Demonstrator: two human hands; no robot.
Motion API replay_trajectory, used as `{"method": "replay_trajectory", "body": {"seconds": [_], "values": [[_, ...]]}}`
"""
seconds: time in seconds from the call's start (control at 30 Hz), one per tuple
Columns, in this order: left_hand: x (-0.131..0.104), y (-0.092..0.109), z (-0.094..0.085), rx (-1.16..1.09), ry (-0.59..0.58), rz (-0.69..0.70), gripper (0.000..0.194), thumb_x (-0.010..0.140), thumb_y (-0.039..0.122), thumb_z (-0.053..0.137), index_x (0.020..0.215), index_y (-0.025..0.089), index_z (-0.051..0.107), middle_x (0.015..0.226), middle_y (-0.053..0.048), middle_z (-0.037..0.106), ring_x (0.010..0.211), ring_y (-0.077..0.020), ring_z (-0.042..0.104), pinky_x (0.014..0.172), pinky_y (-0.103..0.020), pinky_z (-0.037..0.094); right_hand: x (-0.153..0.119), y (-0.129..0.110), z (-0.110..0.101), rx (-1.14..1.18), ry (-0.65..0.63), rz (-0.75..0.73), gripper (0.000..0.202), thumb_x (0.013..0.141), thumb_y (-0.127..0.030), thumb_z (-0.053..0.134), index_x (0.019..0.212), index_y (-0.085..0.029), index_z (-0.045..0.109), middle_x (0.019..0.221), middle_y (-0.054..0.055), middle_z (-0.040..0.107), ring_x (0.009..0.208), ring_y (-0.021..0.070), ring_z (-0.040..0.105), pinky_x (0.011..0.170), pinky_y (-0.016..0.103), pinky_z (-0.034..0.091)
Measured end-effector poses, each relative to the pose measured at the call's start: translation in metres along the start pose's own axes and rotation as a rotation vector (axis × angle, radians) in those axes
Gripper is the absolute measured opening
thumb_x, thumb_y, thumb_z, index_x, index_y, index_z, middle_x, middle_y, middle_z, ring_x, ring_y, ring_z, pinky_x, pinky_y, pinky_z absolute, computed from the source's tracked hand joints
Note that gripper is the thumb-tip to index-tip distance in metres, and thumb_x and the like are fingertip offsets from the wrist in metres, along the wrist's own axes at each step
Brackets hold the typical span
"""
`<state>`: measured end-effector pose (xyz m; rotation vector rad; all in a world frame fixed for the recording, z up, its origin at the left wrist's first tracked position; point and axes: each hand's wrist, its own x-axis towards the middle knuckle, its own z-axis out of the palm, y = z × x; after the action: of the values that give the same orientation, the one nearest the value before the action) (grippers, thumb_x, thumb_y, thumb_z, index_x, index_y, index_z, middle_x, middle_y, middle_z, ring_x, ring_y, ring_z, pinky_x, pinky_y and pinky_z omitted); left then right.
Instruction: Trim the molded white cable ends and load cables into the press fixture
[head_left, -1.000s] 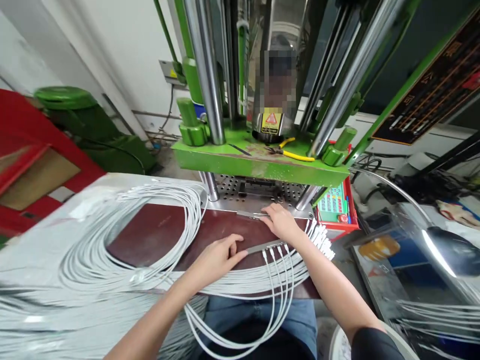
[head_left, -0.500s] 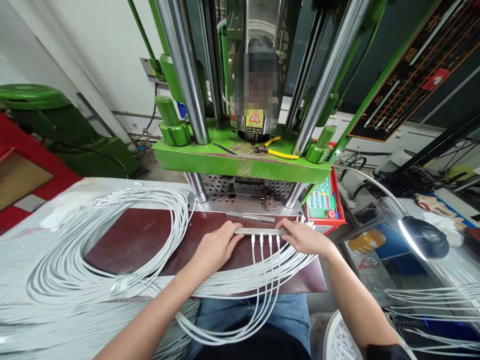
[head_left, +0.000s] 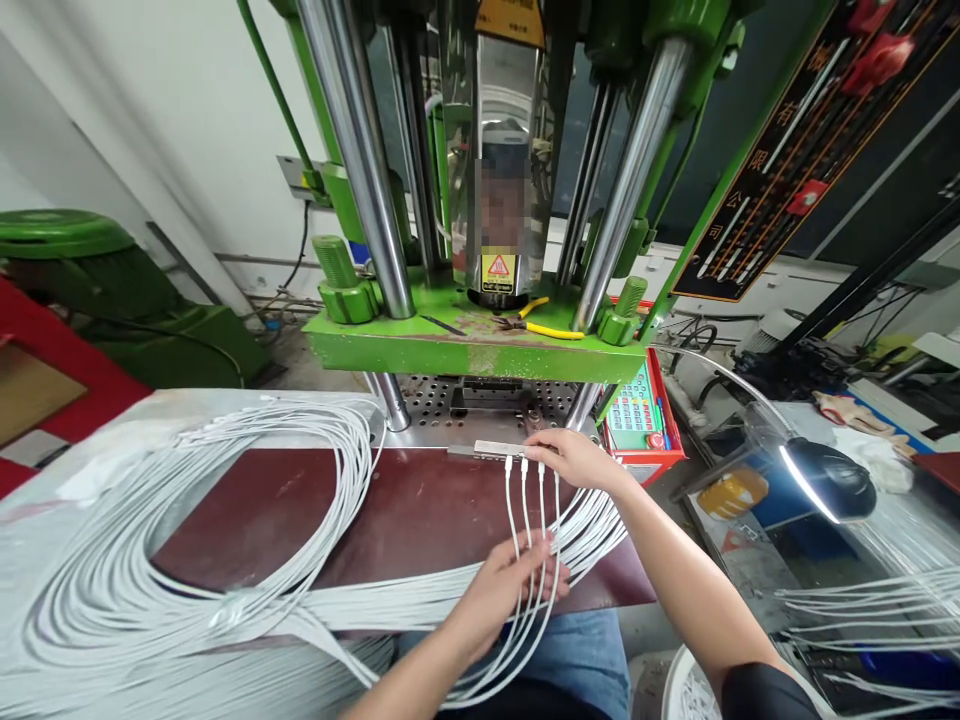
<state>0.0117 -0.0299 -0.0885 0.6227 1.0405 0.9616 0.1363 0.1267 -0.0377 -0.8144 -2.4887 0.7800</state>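
Observation:
My right hand (head_left: 574, 458) pinches the right part of a flat metal bar (head_left: 501, 449), close to the press's perforated plate. Several white cables (head_left: 542, 500) hang from the bar by their white plugs. Lower down, my left hand (head_left: 517, 580) is wrapped round these cables, its fingers passing behind them. Beneath my hands, a thick bundle of white cables (head_left: 390, 598) crosses the dark red board (head_left: 427, 510) and runs into a big coil on the left.
The green press platform (head_left: 480, 352) with yellow-handled pliers (head_left: 551, 331) stands ahead. At right are a red control box (head_left: 660, 455) and a lamp (head_left: 829, 480). A white bucket (head_left: 679, 690) sits low at right. A green motor (head_left: 67, 250) is at far left.
My left hand has let go of the bar's left end and moved down to the cables. The bar has moved forward and left with my right hand. The view has tilted up slightly.

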Motion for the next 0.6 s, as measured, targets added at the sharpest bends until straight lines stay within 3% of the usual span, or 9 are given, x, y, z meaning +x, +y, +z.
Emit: {"method": "replay_trajectory", "body": {"seconds": [0.17, 0.3, 0.4, 0.6], "values": [[-0.006, 0.001, -0.003, 0.085, -0.071, -0.038, 0.048, 0.070, 0.054, 0.070, 0.088, 0.010, 0.061, 0.068, -0.005, 0.066, 0.051, -0.0141, 0.061, 0.052, -0.026, 0.047, 0.023, 0.007, -0.004, 0.006, -0.045, -0.028, 0.031, 0.094, -0.037, 0.046, 0.102, -0.019, 0.069, 0.101, 0.005, 0.071, 0.092, 0.0191, 0.064, 0.080, 0.027, 0.044], [0.002, 0.014, -0.018, 0.083, -0.019, -0.068, 0.048, 0.064, 0.050, 0.075, 0.084, 0.008, 0.063, 0.066, -0.006, 0.066, 0.053, -0.0157, 0.063, 0.054, -0.028, 0.049, 0.041, 0.009, -0.007, -0.050, -0.119, -0.015, 0.025, 0.085, -0.029, 0.056, 0.102, -0.018, 0.069, 0.096, 0.004, 0.071, 0.084, 0.0180, 0.064, 0.076, 0.026, 0.045], [0.013, 0.027, -0.028, 0.079, -0.008, -0.063, 0.046, 0.062, 0.048, 0.076, 0.082, 0.008, 0.065, 0.066, -0.007, 0.067, 0.056, -0.0174, 0.065, 0.056, -0.028, 0.049, 0.059, 0.008, -0.006, -0.170, -0.115, 0.021, 0.029, 0.076, -0.019, 0.057, 0.103, -0.018, 0.068, 0.104, 0.005, 0.070, 0.093, 0.0212, 0.063, 0.082, 0.028, 0.045], [0.051, 0.073, -0.049, 0.077, 0.030, -0.079, 0.034, 0.066, 0.035, 0.077, 0.084, 0.009, 0.066, 0.069, -0.009, 0.071, 0.061, -0.0196, 0.068, 0.062, -0.032, 0.053, 0.112, 0.023, 0.012, -0.240, -0.062, 0.184, 0.034, 0.090, -0.031, 0.044, 0.117, -0.020, 0.062, 0.116, 0.011, 0.065, 0.110, 0.0312, 0.057, 0.094, 0.042, 0.042]]}}
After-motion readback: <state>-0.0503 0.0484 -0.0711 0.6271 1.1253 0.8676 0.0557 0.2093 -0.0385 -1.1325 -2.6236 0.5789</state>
